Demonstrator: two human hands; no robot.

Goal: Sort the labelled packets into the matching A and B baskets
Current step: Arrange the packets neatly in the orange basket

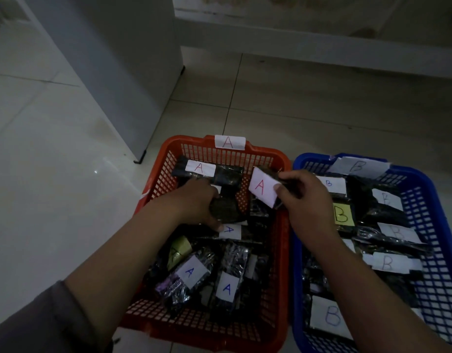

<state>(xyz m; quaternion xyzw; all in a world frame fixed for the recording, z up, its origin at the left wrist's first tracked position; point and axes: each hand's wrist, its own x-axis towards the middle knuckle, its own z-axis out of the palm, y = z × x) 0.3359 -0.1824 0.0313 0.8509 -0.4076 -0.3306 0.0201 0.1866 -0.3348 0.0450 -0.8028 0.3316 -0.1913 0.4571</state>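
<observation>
A red basket (156, 182) tagged A sits on the floor beside a blue basket (438, 225) tagged B. Both hold several dark foil packets with paper labels. My right hand (302, 200) pinches a dark packet with a red A label (261, 188) over the red basket's right rim. My left hand (196, 202) reaches into the red basket and grips a dark packet (226, 210) whose label is hidden. Other A packets (227, 289) lie in the red basket's near part. B packets (386, 262), one with a yellow label (342, 214), fill the blue basket.
A white cabinet (123, 72) stands on the tiled floor behind and left of the red basket, its black foot (140, 157) close to the rim. A low white ledge (321, 47) runs along the back. Bare tiles lie to the left.
</observation>
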